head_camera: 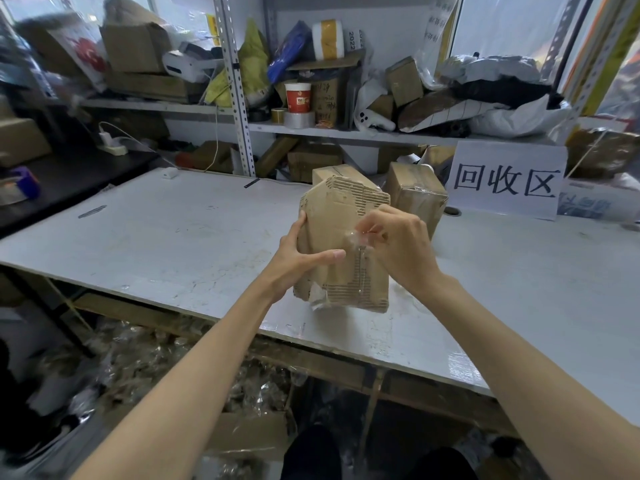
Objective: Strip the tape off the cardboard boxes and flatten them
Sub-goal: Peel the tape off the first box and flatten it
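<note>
Room: cluttered shelves (346,135) stand behind a grey worktop (173,230), with a white sign (505,180) at the right.
Box: the cardboard box (332,230) is raised above the worktop near its front edge, tilted, its paper skin torn to bare flutes.
Left grip (304,258): clasps the box's left side, thumb laid across the front face.
Right grip (398,247): narrow, pinching a clear tape strip (360,239) at mid-face.
Waiting: two taped boxes (415,195) sit behind on the worktop.
Risk one: a steep pull may snap the tape or rip more paper, leaving scraps like the loose tape scrap (318,299) at the lower corner.
Risk two: a hard tug could twist the box out of its one-sided clasp.
</note>
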### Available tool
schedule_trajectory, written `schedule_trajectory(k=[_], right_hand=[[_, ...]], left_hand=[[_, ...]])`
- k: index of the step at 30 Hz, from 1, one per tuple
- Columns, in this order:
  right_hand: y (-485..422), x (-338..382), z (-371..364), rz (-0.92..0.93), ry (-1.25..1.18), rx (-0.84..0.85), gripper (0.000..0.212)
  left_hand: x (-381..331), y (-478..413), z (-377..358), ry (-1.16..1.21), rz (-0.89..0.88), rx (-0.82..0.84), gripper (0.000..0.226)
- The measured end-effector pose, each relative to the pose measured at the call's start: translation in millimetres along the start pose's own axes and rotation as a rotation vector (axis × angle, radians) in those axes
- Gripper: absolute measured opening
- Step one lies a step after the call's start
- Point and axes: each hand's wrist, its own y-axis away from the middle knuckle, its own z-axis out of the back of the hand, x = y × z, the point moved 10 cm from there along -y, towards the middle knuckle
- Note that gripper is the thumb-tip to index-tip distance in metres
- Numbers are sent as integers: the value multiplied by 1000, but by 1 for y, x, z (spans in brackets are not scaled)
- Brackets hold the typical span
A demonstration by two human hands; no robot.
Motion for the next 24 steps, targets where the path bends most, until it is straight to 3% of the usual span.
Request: schedule_trajectory(k=[2, 6, 11, 16, 21, 24], right_hand=[[3, 4, -5, 49, -24, 33, 7], [14, -8, -20, 23, 36, 127, 49], [11, -22, -12, -128, -120, -44, 21], [8, -20, -21, -70, -56, 72, 23], [19, -17, -10, -26, -89, 20, 8], [32, -12, -27, 0, -111, 220, 13]], left_hand=[[2, 4, -3, 35, -13, 27, 129], [4, 8, -3, 46, -30, 45, 127], [3, 1, -6, 18, 4, -7, 132], [7, -1, -2, 46, 7, -86, 121], [5, 1, 0, 51, -17, -137, 128], [7, 0, 3, 91, 1, -183, 129]])
